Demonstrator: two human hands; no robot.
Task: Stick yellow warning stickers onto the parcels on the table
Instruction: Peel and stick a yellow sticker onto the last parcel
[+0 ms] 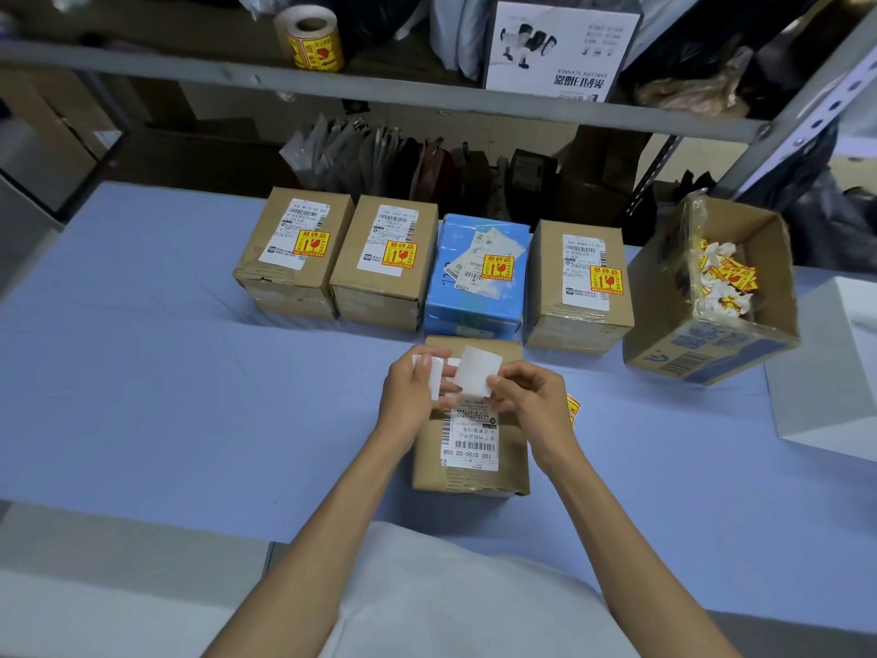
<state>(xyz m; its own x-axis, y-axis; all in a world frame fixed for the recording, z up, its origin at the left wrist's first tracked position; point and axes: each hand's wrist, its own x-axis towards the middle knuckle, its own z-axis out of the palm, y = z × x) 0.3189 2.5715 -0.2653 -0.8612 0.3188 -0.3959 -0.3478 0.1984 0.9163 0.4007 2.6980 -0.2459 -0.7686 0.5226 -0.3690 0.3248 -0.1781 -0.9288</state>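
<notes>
- Head view: a brown near parcel lies on the blue table just in front of the person, with a white shipping label on its top.
- Both hands hover over the far end of this parcel, close together.
- The left hand has its fingers curled and pinches a white paper strip.
- The right hand pinches the lower edge of a white squarish sheet between thumb and fingertips. Only its white side faces the camera, so whether it is a sticker or a backing cannot be told.
- At 3 o'clock of the right hand, partly hidden behind it, a loose yellow sticker lies on the table.
- At 12 o'clock of the near parcel stands a row of four parcels, side by side: left brown parcel, second brown parcel, blue parcel and right brown parcel.
- Each of the four carries a yellow warning sticker on top: first sticker, second sticker, third sticker, fourth sticker.
- At 2 o'clock of the near parcel an open carton sits tilted, holding crumpled white and yellow scraps.
- At 3 o'clock, at the table's right edge, is a white box.
- On the shelf at 11 o'clock stands a roll of yellow stickers; at 12 o'clock is a white scanner box.
</notes>
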